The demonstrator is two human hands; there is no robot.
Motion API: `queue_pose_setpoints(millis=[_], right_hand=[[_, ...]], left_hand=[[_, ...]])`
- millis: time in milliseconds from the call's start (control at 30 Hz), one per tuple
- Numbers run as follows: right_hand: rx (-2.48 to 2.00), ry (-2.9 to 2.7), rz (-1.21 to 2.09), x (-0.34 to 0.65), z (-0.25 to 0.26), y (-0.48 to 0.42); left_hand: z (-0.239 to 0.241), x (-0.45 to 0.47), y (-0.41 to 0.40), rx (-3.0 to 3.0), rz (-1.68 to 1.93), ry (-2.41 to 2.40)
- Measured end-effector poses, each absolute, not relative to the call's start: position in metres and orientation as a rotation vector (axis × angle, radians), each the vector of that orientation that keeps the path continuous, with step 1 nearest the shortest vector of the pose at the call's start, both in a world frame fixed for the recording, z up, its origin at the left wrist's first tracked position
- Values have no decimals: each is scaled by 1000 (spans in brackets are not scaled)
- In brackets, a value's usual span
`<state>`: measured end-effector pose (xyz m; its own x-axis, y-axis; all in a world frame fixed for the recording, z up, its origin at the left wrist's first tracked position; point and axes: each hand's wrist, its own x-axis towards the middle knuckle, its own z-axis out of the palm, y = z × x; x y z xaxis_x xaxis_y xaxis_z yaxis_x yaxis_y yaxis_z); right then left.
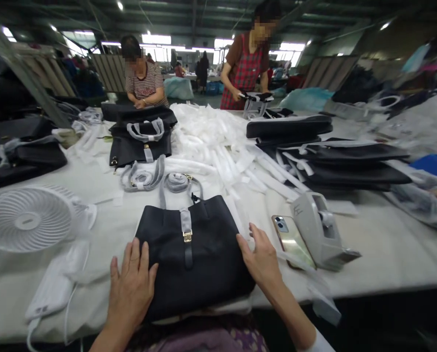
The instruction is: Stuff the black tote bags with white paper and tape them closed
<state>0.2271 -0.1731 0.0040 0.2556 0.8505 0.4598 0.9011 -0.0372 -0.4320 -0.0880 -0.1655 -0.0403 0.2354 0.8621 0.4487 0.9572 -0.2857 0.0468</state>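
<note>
A black handbag (211, 254) lies flat on the pale cloth-covered table in front of me. Its gold clasp (187, 236) sits on a strap partly wrapped in whitish film. My left hand (132, 281) rests with fingers stretched out along the bag's left side. On the opposite side, my right hand (260, 256) touches the bag's edge, its fingers apart and holding nothing. Above the bag's top edge lie its wrapped handle and a coiled grey-wrapped strap (176, 182).
A white fan (29, 220) and a white power strip (58, 278) lie at left. On the right are a phone (291, 239) and a tape dispenser (315, 230). Behind are white wrapping strips (207, 132), stacked black bags (346, 161) and another handbag (141, 142). Two people work across the table.
</note>
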Motion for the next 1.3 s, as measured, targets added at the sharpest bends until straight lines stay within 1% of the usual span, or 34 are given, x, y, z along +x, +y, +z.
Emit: queue_pose_setpoints(millis=[67,133,233,333,400,500,700,800,933,1067,1133,1233,1300], right_hand=[[-1870,-1576,-46,227,-3,-170],[-1872,-1575,-66,223,-6,-166],[-1868,-1556,-108,219,-9,-161],[-1780,-1545,-54,217,-14,-158],[-1720,-1529,83,214,-18,-156],[-1688,-1488,405,213,-19,-151],[-1637,-1396,788,263,4,-167],[-1739,-1363,762,279,9,-199],[-1794,-1506,693,254,-10,-233],[-1795,-1577,630,243,-23,-242],[-1768,-1623,568,255,-18,-242],[-1772,-1557,370,276,-3,-242],[-1780,-1512,414,279,3,-243]], left_hand=[[-27,-71,-163,-2276,-610,-1705],[-15,-45,-159,-2353,-666,-1634],[-2,4,-149,-2551,-750,-1457],[1,50,-138,-2788,-763,-1285],[-1,72,-129,-2955,-714,-1172],[-10,89,-120,-3137,-600,-1095],[-17,94,-117,-3109,-469,-1152],[-14,97,-121,-3063,-458,-1144],[-10,100,-125,-3006,-497,-1157],[-8,100,-126,-2998,-496,-1151],[-8,100,-127,-2997,-507,-1148],[-8,99,-127,-2994,-539,-1150],[-8,98,-128,-2994,-556,-1157]])
